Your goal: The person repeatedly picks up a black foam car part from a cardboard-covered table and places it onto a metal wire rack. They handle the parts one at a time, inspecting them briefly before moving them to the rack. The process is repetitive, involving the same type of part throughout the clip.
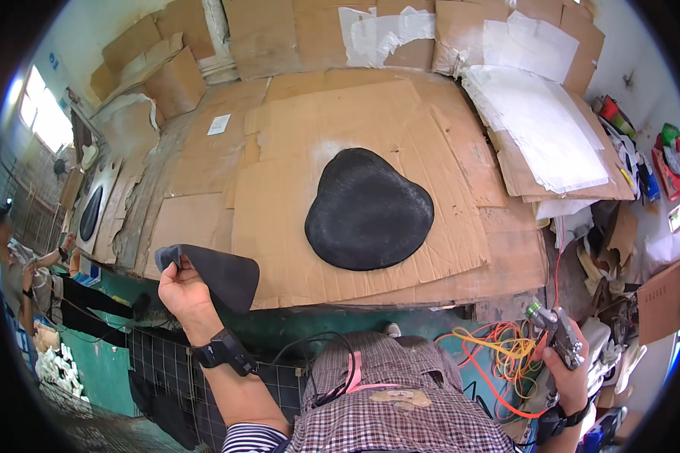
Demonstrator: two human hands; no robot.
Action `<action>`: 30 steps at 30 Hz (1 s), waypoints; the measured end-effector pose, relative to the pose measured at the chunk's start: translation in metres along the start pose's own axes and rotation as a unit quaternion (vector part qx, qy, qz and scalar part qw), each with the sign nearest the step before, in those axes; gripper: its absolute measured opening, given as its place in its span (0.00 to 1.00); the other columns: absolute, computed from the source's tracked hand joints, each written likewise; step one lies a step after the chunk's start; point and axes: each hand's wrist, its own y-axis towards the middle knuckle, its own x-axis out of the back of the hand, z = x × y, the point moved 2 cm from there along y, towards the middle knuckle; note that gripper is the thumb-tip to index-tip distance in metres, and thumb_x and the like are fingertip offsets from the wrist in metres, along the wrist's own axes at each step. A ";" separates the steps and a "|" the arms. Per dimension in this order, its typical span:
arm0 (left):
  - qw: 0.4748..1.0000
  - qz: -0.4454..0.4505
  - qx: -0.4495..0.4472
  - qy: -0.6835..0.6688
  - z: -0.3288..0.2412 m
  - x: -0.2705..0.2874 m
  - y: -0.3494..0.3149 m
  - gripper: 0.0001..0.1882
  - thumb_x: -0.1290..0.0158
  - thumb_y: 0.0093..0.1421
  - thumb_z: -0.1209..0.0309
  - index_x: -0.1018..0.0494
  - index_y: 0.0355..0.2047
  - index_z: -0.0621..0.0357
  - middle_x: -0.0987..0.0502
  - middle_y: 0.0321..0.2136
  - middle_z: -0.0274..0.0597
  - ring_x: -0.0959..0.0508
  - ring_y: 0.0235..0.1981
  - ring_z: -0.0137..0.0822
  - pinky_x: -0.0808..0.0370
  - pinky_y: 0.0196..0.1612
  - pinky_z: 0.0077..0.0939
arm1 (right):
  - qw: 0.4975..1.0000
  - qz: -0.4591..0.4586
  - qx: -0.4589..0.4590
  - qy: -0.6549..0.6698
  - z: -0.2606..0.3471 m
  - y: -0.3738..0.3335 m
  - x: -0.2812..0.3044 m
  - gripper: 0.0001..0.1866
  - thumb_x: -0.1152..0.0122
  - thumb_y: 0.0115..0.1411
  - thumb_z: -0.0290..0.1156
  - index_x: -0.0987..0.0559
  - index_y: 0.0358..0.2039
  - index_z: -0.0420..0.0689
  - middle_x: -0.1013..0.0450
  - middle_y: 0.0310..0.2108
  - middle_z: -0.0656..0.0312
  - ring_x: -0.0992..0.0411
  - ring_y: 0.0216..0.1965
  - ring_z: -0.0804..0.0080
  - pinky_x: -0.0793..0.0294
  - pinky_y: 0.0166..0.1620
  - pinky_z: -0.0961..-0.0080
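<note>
My left hand [184, 296] pinches one end of a dark grey, flexible sheet piece [227, 278], which bends over at the front edge of the worktable. In my right hand [569, 379], held low on the right beside the table, is a metal spray gun [561, 336] with a green tip; an orange hose runs close by that hand. Between the hands, and farther away, a black saddle-shaped pad [369, 210] with rounded lobes lies flat on the cardboard [279, 226]. Neither hand touches this pad. Both my wrists carry black straps with devices.
White sheets [536, 128] lie on cardboard at the table's right. Orange and yellow hoses [499, 351] coil on the green floor below. A wire-mesh rack [177, 377] stands at my left. Another person [23, 279] is at the far left, near a second black piece [91, 214].
</note>
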 end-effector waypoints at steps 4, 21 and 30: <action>1.000 0.001 -0.012 0.009 0.002 -0.006 0.001 0.10 0.58 0.58 0.79 0.32 0.39 0.70 0.25 0.37 0.49 0.25 0.41 0.42 0.29 0.52 0.36 | 0.996 0.079 -0.050 0.003 -0.009 -0.011 0.001 0.29 0.35 0.52 0.27 0.32 0.54 0.33 0.27 0.29 0.61 0.28 0.30 0.76 0.28 0.35 0.79; 1.000 -0.026 -0.017 0.004 0.013 -0.005 -0.017 0.10 0.56 0.54 0.80 0.32 0.37 0.70 0.26 0.34 0.51 0.26 0.35 0.43 0.26 0.46 0.35 | 0.996 0.039 0.022 0.082 0.009 0.016 -0.033 0.36 0.30 0.50 0.38 0.35 0.54 0.33 0.27 0.28 0.61 0.27 0.29 0.74 0.28 0.37 0.78; 0.999 -0.012 0.016 0.046 -0.002 -0.003 -0.029 0.07 0.55 0.53 0.79 0.31 0.33 0.68 0.25 0.31 0.48 0.25 0.33 0.39 0.25 0.44 0.32 | 0.989 0.149 0.008 -0.024 -0.004 0.006 -0.002 0.31 0.32 0.51 0.30 0.33 0.54 0.34 0.26 0.28 0.60 0.27 0.30 0.74 0.26 0.35 0.76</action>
